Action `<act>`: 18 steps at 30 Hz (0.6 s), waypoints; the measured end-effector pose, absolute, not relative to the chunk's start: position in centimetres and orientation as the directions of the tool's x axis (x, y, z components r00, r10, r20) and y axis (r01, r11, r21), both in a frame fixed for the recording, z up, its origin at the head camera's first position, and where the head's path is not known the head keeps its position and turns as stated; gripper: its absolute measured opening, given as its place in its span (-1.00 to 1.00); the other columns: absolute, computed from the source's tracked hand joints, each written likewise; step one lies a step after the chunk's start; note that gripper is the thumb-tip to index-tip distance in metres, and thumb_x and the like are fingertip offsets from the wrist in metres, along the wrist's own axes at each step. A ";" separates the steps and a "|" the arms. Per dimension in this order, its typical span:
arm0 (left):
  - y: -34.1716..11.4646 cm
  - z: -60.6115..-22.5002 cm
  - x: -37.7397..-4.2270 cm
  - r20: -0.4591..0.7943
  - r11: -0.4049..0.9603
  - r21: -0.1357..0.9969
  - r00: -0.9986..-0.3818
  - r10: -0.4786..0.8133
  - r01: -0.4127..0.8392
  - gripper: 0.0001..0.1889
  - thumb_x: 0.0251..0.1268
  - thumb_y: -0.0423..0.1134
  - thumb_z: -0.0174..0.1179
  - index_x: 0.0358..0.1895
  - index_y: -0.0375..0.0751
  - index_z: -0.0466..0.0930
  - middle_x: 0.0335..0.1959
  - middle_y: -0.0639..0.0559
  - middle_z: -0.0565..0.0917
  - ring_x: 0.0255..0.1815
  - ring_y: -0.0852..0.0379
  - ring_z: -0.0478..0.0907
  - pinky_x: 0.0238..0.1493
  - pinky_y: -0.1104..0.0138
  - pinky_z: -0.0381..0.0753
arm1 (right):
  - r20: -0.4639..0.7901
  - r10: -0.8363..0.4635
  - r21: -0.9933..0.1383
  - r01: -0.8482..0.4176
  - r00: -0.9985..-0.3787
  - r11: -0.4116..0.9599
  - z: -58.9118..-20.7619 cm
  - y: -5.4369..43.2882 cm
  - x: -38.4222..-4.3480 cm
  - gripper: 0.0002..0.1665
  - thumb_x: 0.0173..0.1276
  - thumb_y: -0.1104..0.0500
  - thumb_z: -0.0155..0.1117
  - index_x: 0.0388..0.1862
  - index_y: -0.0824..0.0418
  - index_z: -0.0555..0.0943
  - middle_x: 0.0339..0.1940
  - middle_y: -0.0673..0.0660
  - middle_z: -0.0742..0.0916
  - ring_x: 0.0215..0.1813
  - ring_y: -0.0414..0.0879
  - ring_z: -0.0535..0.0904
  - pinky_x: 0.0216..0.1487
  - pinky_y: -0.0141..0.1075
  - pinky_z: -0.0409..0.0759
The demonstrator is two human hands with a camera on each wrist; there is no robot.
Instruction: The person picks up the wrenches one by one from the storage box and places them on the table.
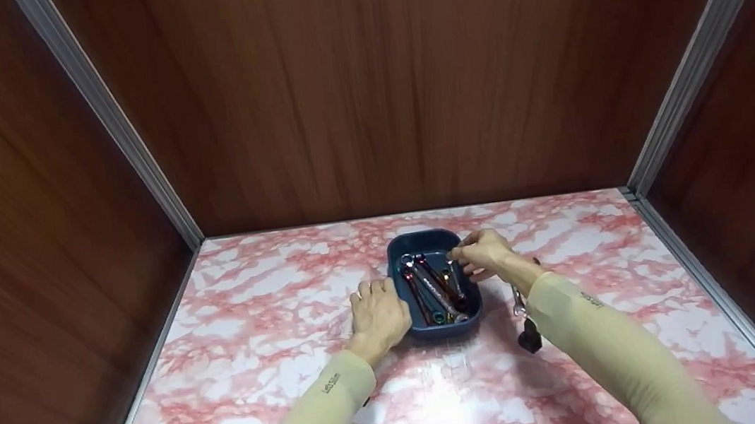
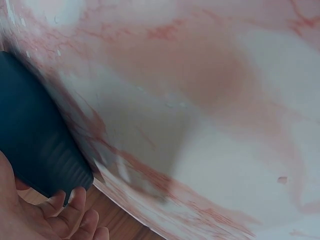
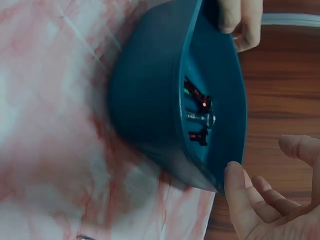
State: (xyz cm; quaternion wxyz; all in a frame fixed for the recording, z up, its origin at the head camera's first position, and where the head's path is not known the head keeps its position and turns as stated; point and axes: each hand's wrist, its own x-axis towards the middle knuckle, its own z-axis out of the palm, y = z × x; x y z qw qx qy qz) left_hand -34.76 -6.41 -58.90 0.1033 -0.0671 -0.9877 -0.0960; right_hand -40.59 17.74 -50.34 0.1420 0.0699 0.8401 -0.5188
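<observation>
A dark blue plastic bin (image 1: 439,331) stands on the table with several wrenches (image 1: 432,287) lying in it, some silver and some coloured. My left hand (image 1: 378,311) grips the bin's left side, its fingertips showing against the outer wall in the left wrist view. At the opposite rim is my right hand (image 1: 489,256). In the right wrist view its fingers (image 3: 240,195) reach the bin's edge, while the thumb stands apart from them with nothing visible between. A silver wrench end lies close below this hand in the head view.
Partly hidden under the right forearm, a silver wrench (image 1: 518,304) and a black object (image 1: 529,337) lie right of the bin. Brown wood-grain panels (image 1: 407,95) with metal corner posts (image 1: 128,141) enclose the red-and-white marbled table (image 1: 257,339).
</observation>
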 end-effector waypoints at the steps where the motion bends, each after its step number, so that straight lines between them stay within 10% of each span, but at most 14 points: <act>1: -6.4 -58.9 -34.8 0.221 0.973 0.174 -0.969 0.114 0.154 -0.59 0.58 -0.03 0.07 0.23 -0.25 0.59 0.19 -0.26 0.75 0.31 -0.26 0.59 0.32 -0.17 0.60 | -0.316 -0.035 -0.859 0.270 -0.948 0.435 -50.3 17.6 -40.6 -0.52 0.51 0.04 0.51 0.23 0.28 0.64 0.36 0.50 0.76 0.12 0.15 0.84 0.00 -0.12 0.91; 18: -6.3 -58.8 -34.8 0.210 0.974 0.174 -0.972 0.107 0.145 -0.58 0.64 -0.02 0.07 0.28 -0.25 0.58 0.21 -0.25 0.75 0.32 -0.25 0.58 0.35 -0.15 0.59 | -0.376 -0.080 -0.870 0.323 -0.923 0.371 -51.7 15.0 -40.5 -0.58 0.50 0.07 0.50 0.15 0.27 0.58 0.36 0.53 0.73 0.10 0.15 0.84 0.03 0.03 0.91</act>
